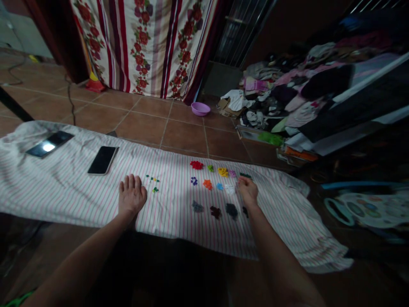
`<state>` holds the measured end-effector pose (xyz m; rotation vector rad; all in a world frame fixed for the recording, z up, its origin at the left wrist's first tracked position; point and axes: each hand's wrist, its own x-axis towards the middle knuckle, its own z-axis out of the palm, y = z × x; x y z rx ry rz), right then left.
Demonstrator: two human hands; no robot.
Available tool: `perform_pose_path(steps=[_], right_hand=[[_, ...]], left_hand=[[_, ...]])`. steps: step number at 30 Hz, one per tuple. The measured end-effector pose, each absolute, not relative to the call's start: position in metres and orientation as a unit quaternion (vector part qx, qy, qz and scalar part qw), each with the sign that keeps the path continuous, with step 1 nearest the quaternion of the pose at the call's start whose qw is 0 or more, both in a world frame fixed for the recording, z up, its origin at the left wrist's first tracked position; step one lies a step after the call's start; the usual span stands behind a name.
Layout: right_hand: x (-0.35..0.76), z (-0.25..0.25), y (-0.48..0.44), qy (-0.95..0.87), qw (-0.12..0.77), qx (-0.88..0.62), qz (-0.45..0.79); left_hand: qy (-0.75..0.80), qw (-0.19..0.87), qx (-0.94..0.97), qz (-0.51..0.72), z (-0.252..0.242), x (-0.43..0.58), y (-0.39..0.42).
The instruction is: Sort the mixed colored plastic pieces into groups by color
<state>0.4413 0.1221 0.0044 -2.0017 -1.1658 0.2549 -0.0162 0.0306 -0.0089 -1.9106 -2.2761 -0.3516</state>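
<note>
My left hand [131,194] lies flat on the striped cloth [172,213], fingers stretched out. Just to its right are a few loose green and yellow pieces [154,189]. My right hand [248,190] is over the right end of the colour-sorted piles, fingertips pinched beside the dark green pile [245,175]; whatever they may hold is hidden. Close to it lie a white pile [230,188], a pink pile [232,173] and a blue pile [220,186]. Farther left are red [196,165], yellow [223,172] and orange [207,184] piles. A black pile [245,211] is partly covered by my right wrist.
Two phones, one dark [102,160] and one reflecting light [50,144], rest on the cloth's left part. Beyond it, a purple basin [200,109] stands on the tiled floor before a floral curtain [143,47]. Heaped clothes [297,81] fill the right side.
</note>
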Motion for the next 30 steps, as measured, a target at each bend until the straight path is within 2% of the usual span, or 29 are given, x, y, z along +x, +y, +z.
perform_pose_path(steps=[5, 10, 19, 23, 30], right_hand=[[0.377, 0.017, 0.118, -0.531, 0.371, -0.753, 0.115], [0.302, 0.023, 0.114, -0.652, 0.369, -0.649, 0.131], [0.188, -0.002, 0.097, -0.758, 0.322, -0.528, 0.207], [0.153, -0.006, 0.091, -0.773, 0.298, -0.521, 0.205], [0.121, 0.003, 0.094, -0.773, 0.21, -0.584, 0.131]], left_hand=[[-0.757, 0.066, -0.638, -0.122, -0.006, -0.016, 0.03], [-0.751, 0.069, -0.643, -0.131, -0.007, -0.016, 0.029], [-0.749, 0.065, -0.639, -0.163, -0.008, -0.017, 0.029], [-0.748, 0.054, -0.639, -0.173, -0.008, -0.017, 0.029], [-0.745, 0.059, -0.637, -0.187, -0.012, -0.018, 0.03]])
